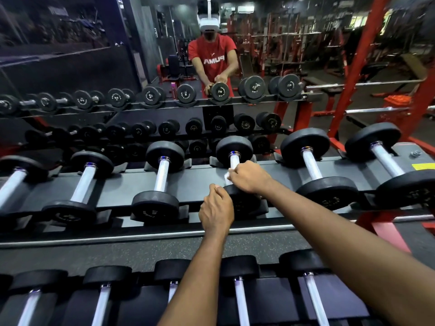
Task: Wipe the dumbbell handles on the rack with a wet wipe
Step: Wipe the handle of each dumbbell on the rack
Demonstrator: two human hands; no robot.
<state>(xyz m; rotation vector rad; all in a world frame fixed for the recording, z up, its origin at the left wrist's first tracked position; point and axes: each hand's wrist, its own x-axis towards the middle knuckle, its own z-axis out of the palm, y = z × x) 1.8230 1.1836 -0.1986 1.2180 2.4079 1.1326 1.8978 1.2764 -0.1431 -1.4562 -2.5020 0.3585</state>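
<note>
From the head view, we are in the middle of the wiping step. Our right hand [250, 181] is clenched round the knurled silver steel handle [234, 161] of a black round-headed dumbbell [234, 148], with the crumpled white wet wipe [227, 179] pressed between fingers and bar. A corner of it shows just left of the knuckles. Our left hand [216, 210] sits just nearer to us, its fingers curled against the rim of the near black head [247, 204], and we judge it is steadying the weight in its cradle. The dumbbell lies on the dark grey metal rack [200, 182], its handle pointing away from us. The stretch of bar beyond our right hand looks bare, so the next move calls for sliding or twisting the wipe along to the far head while the left hand stops the weight from rolling. Then we would shift to a neighbour. To the left of our hands lies another black dumbbell with a silver handle [162, 175], and to the right a larger one [312, 164], both apart from our fingers and untouched. Beneath our forearms runs a lower row of dumbbells [241, 300], which we must reach over. Beyond the hands a wall mirror [70, 67] doubles the rack, and a red steel frame [355, 67] rises far to the right. Nothing blocks the handle itself, though the heads on either side leave our knuckles little room.
</note>
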